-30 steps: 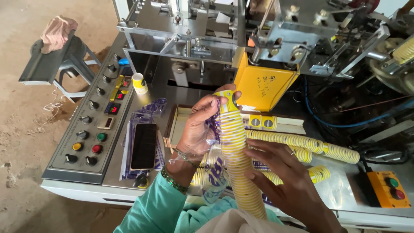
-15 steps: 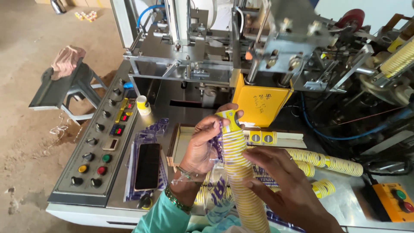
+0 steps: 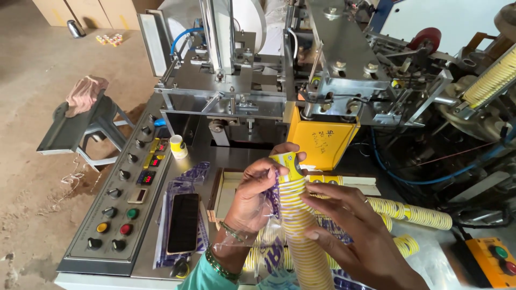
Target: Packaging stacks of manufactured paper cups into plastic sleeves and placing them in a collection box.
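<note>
A dark phone lies beside the grey control panel with coloured buttons. A pink cloth drapes a stool; a yellow guard fronts the machine.

Two hands are working here — a left hand and a right hand — both gripping one stack of paper cups. Two more stacks are lying on the machine table. One phone and one small cup are sitting near the one control panel.
</note>
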